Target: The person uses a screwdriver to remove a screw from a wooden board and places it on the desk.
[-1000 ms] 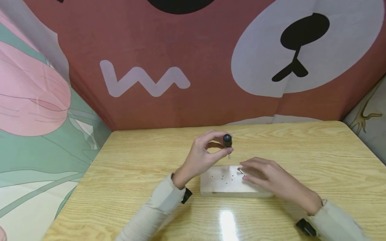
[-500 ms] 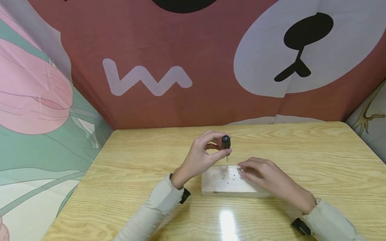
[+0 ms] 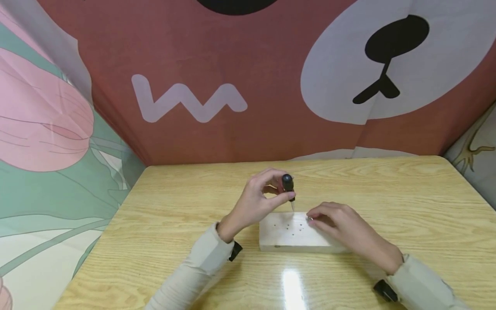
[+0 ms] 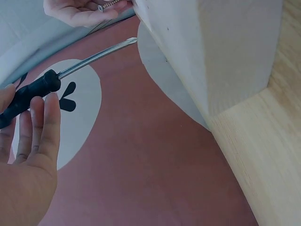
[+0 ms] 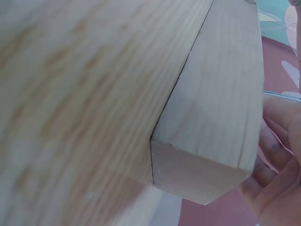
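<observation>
My left hand (image 3: 257, 193) holds a screwdriver (image 3: 287, 183) by its black handle, thumb and fingertips around it. In the left wrist view, the steel shaft of the screwdriver (image 4: 99, 57) runs toward the block, its tip near the top face. My right hand (image 3: 345, 224) pinches a small metal screw (image 3: 309, 218) over the right part of a pale wooden block (image 3: 279, 241). The threaded screw (image 4: 109, 5) shows at the right hand's fingertips in the left wrist view. Screwdriver tip and screw are apart. The right wrist view shows the block (image 5: 211, 84) beside the right hand (image 5: 277, 174).
Several small dark holes mark the top of the block, left of the screw. The block lies flat on a wood-grain table (image 3: 182, 193). Behind the table hangs a printed red cloth (image 3: 217, 142), and a floral cloth (image 3: 42, 198) hangs at the left.
My right thumb and fingers have closed in on the screw, covering most of it. The screwdriver has shifted slightly left, and its handle leans more to the left.
</observation>
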